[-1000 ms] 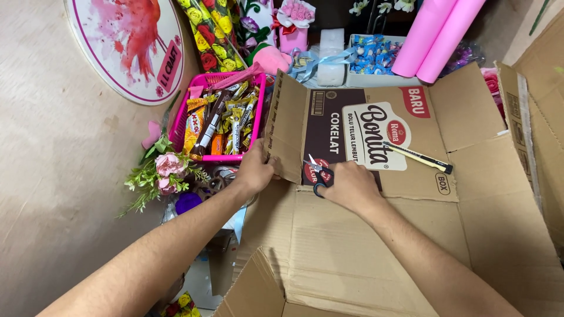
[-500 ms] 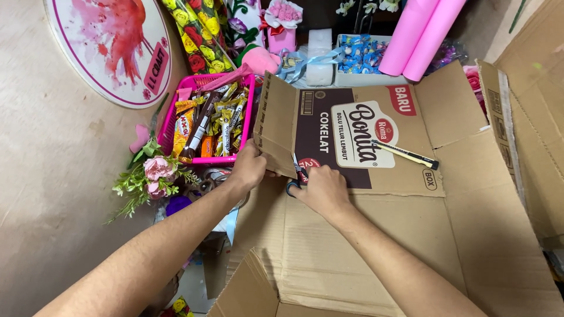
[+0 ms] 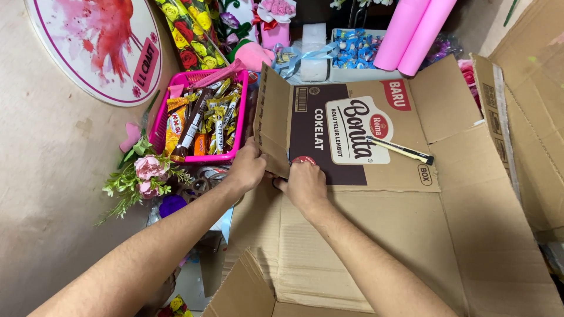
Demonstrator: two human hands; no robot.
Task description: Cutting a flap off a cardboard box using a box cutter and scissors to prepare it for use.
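Cluttered craft supplies are crowding the floor around a flattened cardboard box (image 3: pixel 376 235). Right hand (image 3: pixel 304 183) is closing around scissors (image 3: pixel 292 164), now tucked almost fully under the fingers, the blades probably biting into the fold. Left hand (image 3: pixel 247 170) is pinching the raised side flap (image 3: pixel 271 120), which is standing steeper than a second ago, while both hands have slid leftward along the crease, so the cut seems to be advancing. Beyond them, a yellow utility knife (image 3: pixel 400 149) is lying on the printed panel, and a pink basket (image 3: pixel 157 130) of snack bars is sitting just beside the flap.
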